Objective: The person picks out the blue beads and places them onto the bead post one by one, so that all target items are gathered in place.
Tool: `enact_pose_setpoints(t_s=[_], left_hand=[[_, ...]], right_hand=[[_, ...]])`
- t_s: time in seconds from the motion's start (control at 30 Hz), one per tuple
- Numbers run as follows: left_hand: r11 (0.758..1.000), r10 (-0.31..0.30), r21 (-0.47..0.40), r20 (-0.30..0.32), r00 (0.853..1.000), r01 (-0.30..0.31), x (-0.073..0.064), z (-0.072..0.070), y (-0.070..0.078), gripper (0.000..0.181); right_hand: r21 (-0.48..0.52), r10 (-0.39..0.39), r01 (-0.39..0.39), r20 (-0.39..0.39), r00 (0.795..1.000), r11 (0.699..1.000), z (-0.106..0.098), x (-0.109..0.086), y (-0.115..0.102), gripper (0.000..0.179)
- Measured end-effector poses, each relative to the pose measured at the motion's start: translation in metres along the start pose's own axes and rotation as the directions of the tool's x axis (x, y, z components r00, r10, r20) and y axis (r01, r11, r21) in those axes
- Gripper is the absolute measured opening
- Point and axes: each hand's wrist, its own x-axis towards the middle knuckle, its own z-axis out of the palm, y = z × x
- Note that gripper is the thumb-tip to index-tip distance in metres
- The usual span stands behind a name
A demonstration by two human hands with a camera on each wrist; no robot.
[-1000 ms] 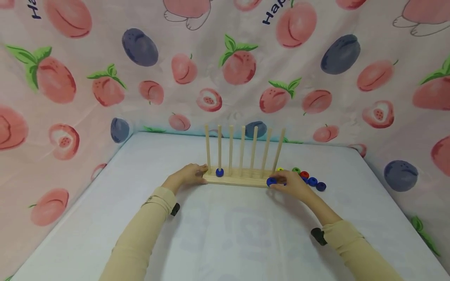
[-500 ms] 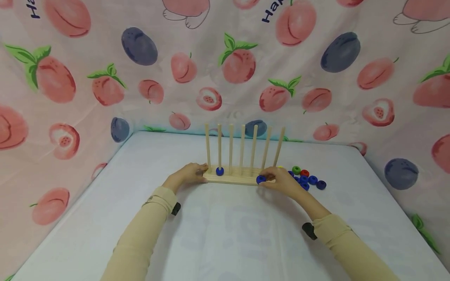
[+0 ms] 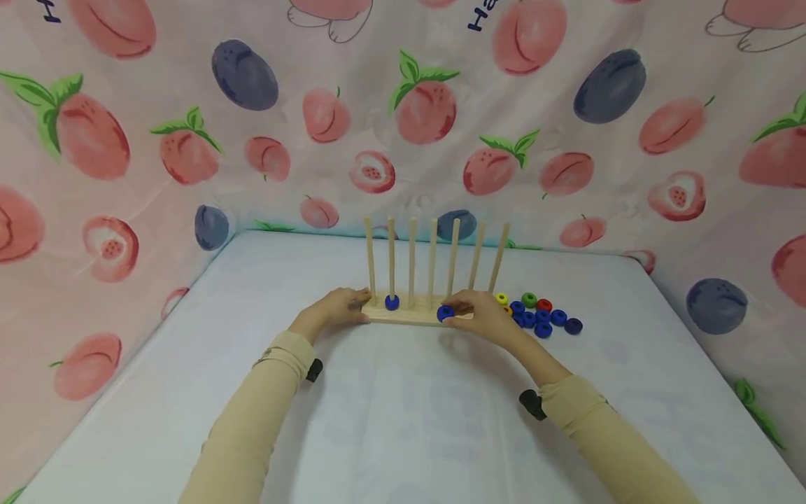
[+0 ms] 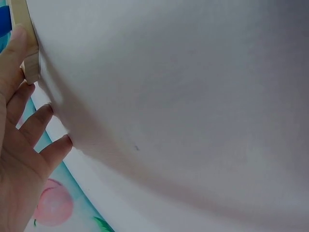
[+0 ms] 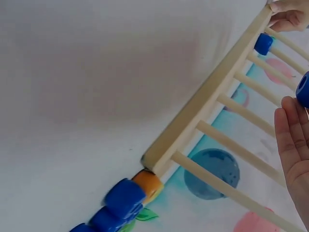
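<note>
Item 1, blue bead: in R hand, just in front of base of peg rack, R of center in head view. Pinched btwn thumb & fingertip; R wrist cam shows two fingers straight & pressed together, thumb out of frame. Height vs. pegs: can't tell.

Item 2, peg rack: wood, 7 upright pegs. L end gripped by L hand, thumb at front edge; other fingers spread apart in L wrist cam.

Handling (judged): pinch best kept on bead's outer rim, hole uncovered; clear peg tip before lowering; hole square to peg, else it may jam. Release best left till peg is through. L grip firm, as tall pegs could rock the base if knocked.

Holders: no box/tray seen; rack is the holder. Peg 2 from L bears 1 seated bead, blue, at foot.

Loose stock, on table off R end of rack: yellow bead, green bead, red bead, dark bead, orange bead, sev. blue ones. Exact qty: n/a, some overlap.
</note>
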Motion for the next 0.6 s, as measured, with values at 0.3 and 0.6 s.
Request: enact_pose_setpoints(t_s=[0.3, 0.6], left_hand=[[0.999, -0.027, -0.025, 0.006, 1.0, 0.027, 0.001, 0.002, -0.001, 0.061], [0.999, -0.028, -0.025, 0.009, 1.0, 0.028, 0.0, 0.0, 0.001, 0.061]], right_hand=[[0.012, -0.053, 0.053, -0.045, 0.998, 0.999, -0.005, 0.013, -0.013, 0.032], [0.015, -0.055, 0.056, -0.068, 0.996, 0.998, -0.008, 0.022, -0.029, 0.035]])
